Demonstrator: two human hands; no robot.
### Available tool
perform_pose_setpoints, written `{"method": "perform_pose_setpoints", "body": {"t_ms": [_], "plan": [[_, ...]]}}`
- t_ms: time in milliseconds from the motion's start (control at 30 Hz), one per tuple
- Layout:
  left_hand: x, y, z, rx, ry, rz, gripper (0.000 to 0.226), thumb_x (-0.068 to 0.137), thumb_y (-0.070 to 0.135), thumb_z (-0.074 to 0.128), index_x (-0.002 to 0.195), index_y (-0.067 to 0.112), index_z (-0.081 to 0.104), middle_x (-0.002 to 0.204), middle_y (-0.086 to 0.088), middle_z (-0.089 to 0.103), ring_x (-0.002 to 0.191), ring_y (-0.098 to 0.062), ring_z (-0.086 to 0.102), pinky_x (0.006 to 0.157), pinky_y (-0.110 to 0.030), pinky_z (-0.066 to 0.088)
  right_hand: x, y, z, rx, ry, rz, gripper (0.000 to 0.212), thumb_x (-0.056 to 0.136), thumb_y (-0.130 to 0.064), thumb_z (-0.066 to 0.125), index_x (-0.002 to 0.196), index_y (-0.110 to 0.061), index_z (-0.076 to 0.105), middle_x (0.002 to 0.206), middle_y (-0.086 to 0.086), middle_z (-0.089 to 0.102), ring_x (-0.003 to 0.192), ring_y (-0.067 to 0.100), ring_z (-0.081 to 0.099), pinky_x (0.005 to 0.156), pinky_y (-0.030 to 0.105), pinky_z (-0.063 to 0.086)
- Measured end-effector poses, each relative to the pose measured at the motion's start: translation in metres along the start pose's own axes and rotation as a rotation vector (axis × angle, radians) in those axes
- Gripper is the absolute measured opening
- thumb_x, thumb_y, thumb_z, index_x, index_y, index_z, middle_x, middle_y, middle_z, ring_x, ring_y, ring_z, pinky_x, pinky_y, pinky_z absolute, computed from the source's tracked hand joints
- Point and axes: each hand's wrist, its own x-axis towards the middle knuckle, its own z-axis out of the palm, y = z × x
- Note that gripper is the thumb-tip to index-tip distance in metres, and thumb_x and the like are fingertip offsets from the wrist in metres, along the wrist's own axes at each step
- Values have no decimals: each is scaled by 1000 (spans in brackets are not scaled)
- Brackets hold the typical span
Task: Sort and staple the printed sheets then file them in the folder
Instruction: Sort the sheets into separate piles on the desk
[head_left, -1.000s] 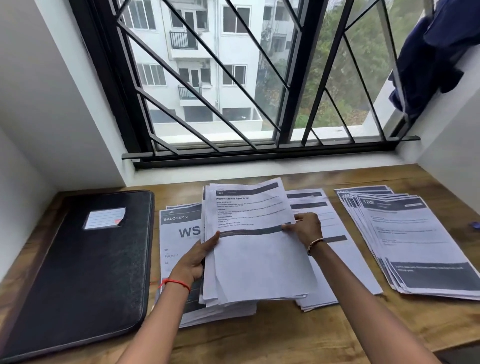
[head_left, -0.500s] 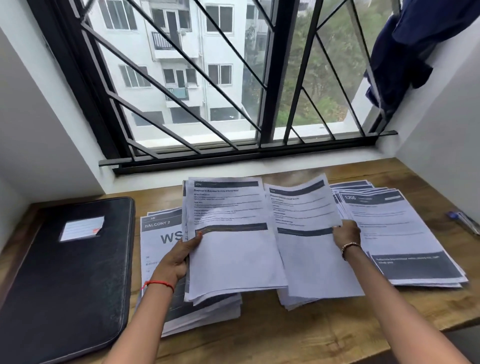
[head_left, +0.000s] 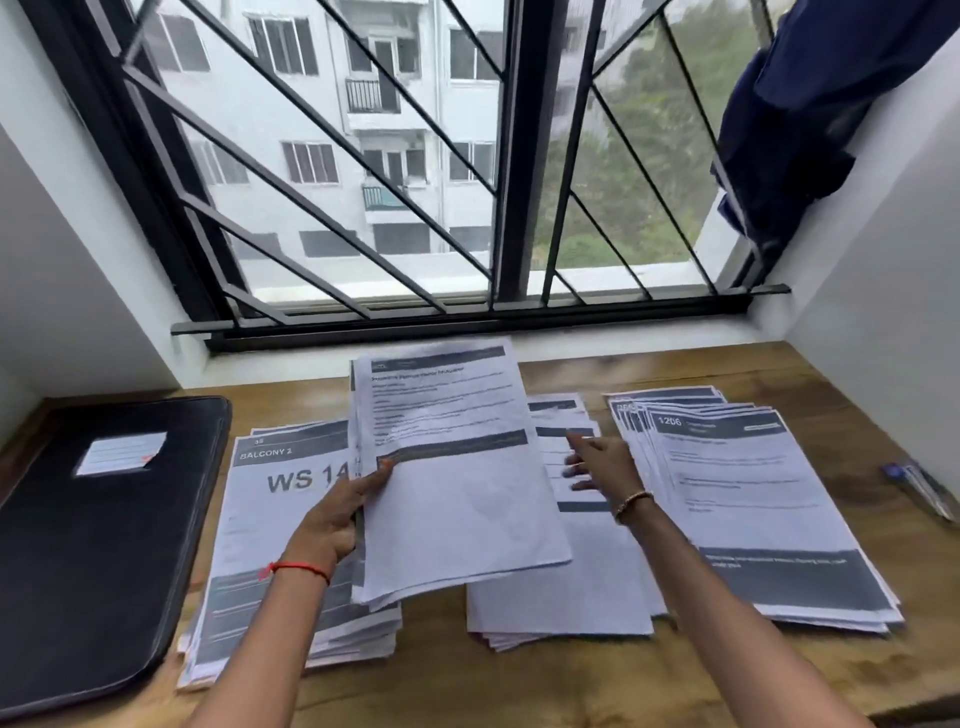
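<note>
My left hand (head_left: 335, 512) grips the left edge of a sheaf of printed sheets (head_left: 457, 467), held up above the table. Below it on the left lies a stack headed "BALCONY 2" (head_left: 270, 499). The middle stack (head_left: 576, 577) lies flat, and my right hand (head_left: 597, 462) hovers over its upper part with straight fingers, holding nothing. On the right sits a fanned stack headed "1206" (head_left: 753, 499). A black folder (head_left: 98, 525) with a white label lies shut at the far left.
The wooden table (head_left: 597, 686) ends against a white sill and a barred window (head_left: 415, 208). White walls close in on both sides. A blue pen (head_left: 919, 488) lies by the right wall. Dark blue cloth (head_left: 810, 114) hangs at the upper right.
My right hand let go of the sheet it carried onto the middle stack and now moves back left, empty. My left hand still holds the sheaf.
</note>
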Motion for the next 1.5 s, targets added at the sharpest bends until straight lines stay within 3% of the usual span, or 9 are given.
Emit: {"method": "perform_pose_setpoints", "body": {"t_ms": [100, 233, 333, 500, 767, 967, 1200, 1333, 1500], "plan": [[3, -17, 25, 57, -6, -19, 25, 89, 7, 57, 114, 9, 61, 81, -5, 74, 69, -18, 71, 62, -33, 59, -6, -8, 1, 93, -165, 17, 17, 76, -16, 75, 68, -10, 62, 67, 3, 63, 55, 10, 56, 43, 17, 45], [5, -30, 47, 33, -91, -89, 63, 56, 26, 88, 111, 6, 65, 93, -15, 73, 76, -27, 71, 62, -40, 59, 5, 9, -10, -1, -90, -49, 21, 64, 1, 80, 58, -6, 60, 72, 9, 62, 61, 16, 52, 56, 24, 45], [9, -36, 50, 30, -86, -107, 39, 82, 25, 67, 116, 8, 63, 105, -18, 70, 84, -28, 71, 71, -42, 59, 16, 20, -20, -74, -67, -80, 31, 69, -4, 75, 55, 5, 49, 60, 4, 40, 60, 15, 39, 54, 26, 30], [12, -41, 47, 90, -3, -79, 33, 91, 13, 56, 122, 4, 59, 100, -14, 72, 81, -26, 71, 76, -44, 57, 31, 31, -33, -228, -73, -103, 42, 86, -6, 60, 52, -13, 35, 56, 1, 30, 53, 11, 30, 49, 25, 20], [10, -21, 22, 104, 120, 4, 24, 90, 11, 58, 114, 8, 60, 94, -12, 71, 83, -30, 67, 68, -42, 59, 41, 55, -51, -256, 214, 82, 18, 89, -2, 48, 86, 11, 61, 92, 20, 61, 84, 30, 55, 70, 27, 35], [9, 10, -8, 29, 155, 99, 12, 94, 7, 51, 99, 10, 62, 72, -2, 74, 62, -15, 70, 50, -31, 58, 36, 62, -43, -376, 222, 132, 12, 90, -3, 44, 90, 0, 56, 114, 29, 58, 104, 41, 56, 77, 31, 39], [15, 30, -34, -45, 188, 136, 33, 89, 14, 59, 121, 8, 60, 90, -2, 74, 77, -18, 70, 72, -38, 58, 28, 60, -32, -524, 71, 87, 35, 92, -4, 47, 125, 7, 48, 119, 27, 56, 109, 37, 55, 78, 28, 41], [13, 19, -9, 16, 122, 124, 21, 89, 9, 59, 108, 9, 65, 88, -2, 74, 74, -17, 71, 75, -38, 57, 26, 52, -24, -559, 68, -11, 49, 90, -22, 59, 131, 2, 45, 127, 26, 49, 116, 38, 48, 92, 32, 40], [13, -11, 33, 92, 111, 95, 19, 85, 3, 63, 104, 8, 65, 83, -2, 74, 74, -20, 69, 68, -34, 59, 15, 17, -15, -126, 54, -141, 60, 79, -46, 67, 105, 8, 61, 86, 13, 59, 78, 21, 52, 70, 37, 44]]}}
